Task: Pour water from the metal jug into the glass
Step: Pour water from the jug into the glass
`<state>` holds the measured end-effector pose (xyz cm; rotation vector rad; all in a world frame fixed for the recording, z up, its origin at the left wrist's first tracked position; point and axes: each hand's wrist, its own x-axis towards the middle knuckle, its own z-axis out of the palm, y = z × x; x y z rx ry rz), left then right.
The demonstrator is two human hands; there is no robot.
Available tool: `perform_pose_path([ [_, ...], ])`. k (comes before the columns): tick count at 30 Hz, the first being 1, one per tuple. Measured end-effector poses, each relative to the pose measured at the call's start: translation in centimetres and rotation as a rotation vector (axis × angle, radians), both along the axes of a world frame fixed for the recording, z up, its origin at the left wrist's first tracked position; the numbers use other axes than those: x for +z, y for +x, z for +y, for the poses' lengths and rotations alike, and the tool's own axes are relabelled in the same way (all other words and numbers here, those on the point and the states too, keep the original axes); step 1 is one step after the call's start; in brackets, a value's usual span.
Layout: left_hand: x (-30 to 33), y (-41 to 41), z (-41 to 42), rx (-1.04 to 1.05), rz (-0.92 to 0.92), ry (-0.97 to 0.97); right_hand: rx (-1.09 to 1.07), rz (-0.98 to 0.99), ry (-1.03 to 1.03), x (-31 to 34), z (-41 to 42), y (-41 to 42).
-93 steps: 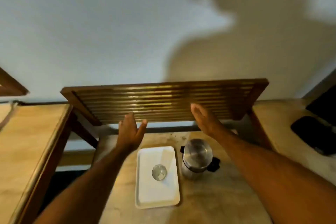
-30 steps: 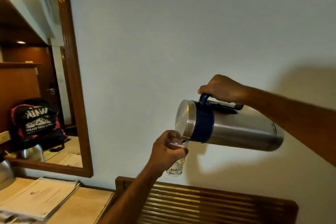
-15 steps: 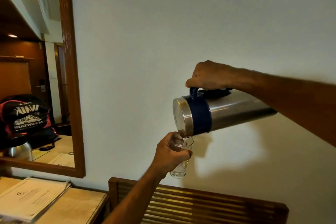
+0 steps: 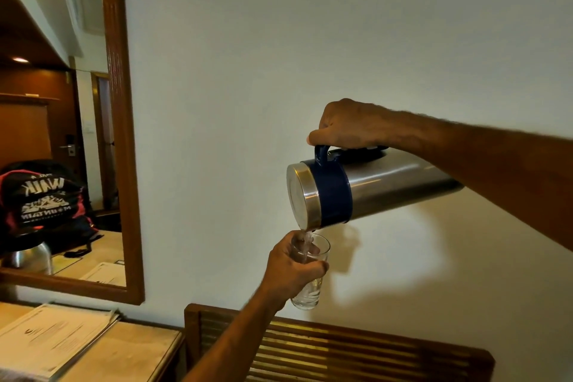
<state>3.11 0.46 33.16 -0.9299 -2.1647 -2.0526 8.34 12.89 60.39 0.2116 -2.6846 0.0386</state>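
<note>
My right hand [image 4: 347, 125] is clenched around the handle of the metal jug [image 4: 366, 192], tipped nearly sideways in the air. My left hand [image 4: 290, 270] is wrapped around the glass [image 4: 311, 288] held just under the spout. Pouring looks under way; next I judge I must level the jug before the glass overfills

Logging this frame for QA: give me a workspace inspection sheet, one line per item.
Surface: wooden desk top at lower left, slatted wooden rack below the hands.
Job's things: metal jug tipped near level, water running into the glass; both held in the air.
Clutter: papers on the desk.
Grippers: right hand on the jug handle; left hand wrapped round the glass.
Cables: nothing seen.
Surroundings: white wall, wood-framed mirror reflecting a bag.
</note>
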Motion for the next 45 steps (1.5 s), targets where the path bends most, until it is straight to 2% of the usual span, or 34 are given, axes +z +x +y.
perform_pose_path([
  [20,0.1,-1.4,1.3,-0.014,0.0,-0.006,-0.039,0.0,-0.062,0.0,3.2,-1.5],
  [45,0.5,-1.5,2.7,-0.035,-0.003,-0.016,-0.073,0.032,-0.005,1.1,3.9,-0.9],
])
